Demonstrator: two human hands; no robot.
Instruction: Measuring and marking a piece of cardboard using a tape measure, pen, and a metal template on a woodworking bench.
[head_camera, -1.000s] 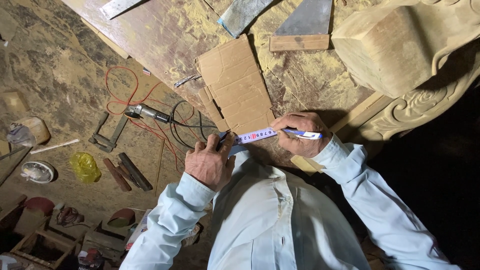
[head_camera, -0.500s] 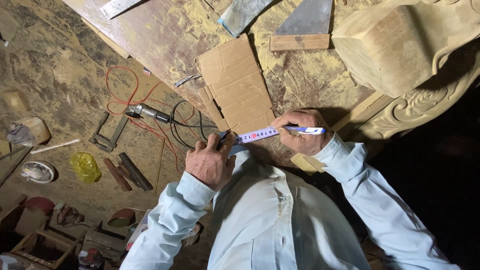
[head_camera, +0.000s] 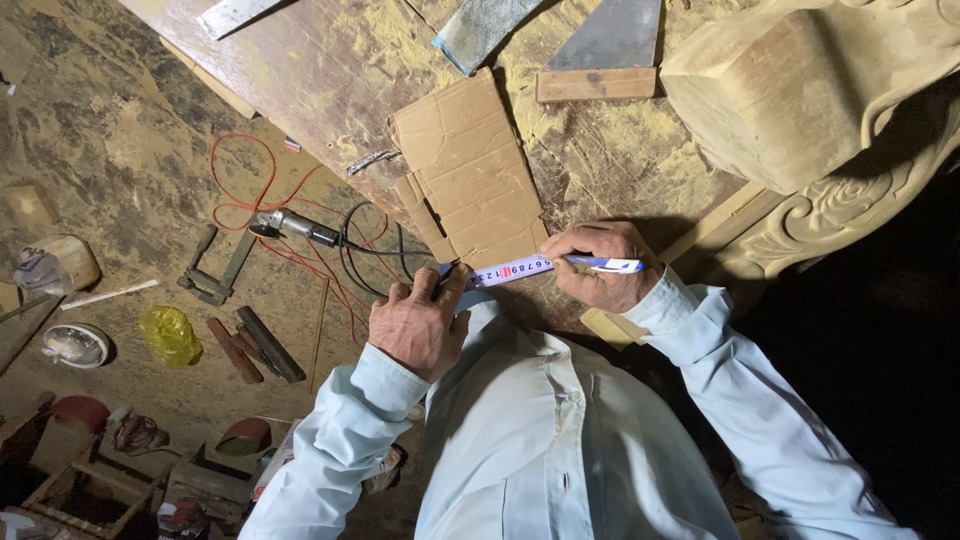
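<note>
My left hand (head_camera: 418, 325) pins one end of a white measuring tape (head_camera: 512, 270) at the near edge of the sawdust-covered workbench (head_camera: 330, 80). The tape runs right, along the lower edge of a flattened piece of cardboard (head_camera: 470, 170). My right hand (head_camera: 598, 275) holds the tape's other end down and grips a blue and white pen (head_camera: 605, 264) that points right. Both arms are in pale blue sleeves.
A large carved wooden piece (head_camera: 820, 90) stands at the right of the bench. A metal square with a wooden handle (head_camera: 600, 50) lies behind the cardboard. On the dirt floor at left lie a power tool (head_camera: 290, 225) with red and black cables, a clamp (head_camera: 215, 265), a yellow bag (head_camera: 168, 333).
My right hand has shifted slightly left along the tape with the pen. The left hand and the tape have stayed where they were.
</note>
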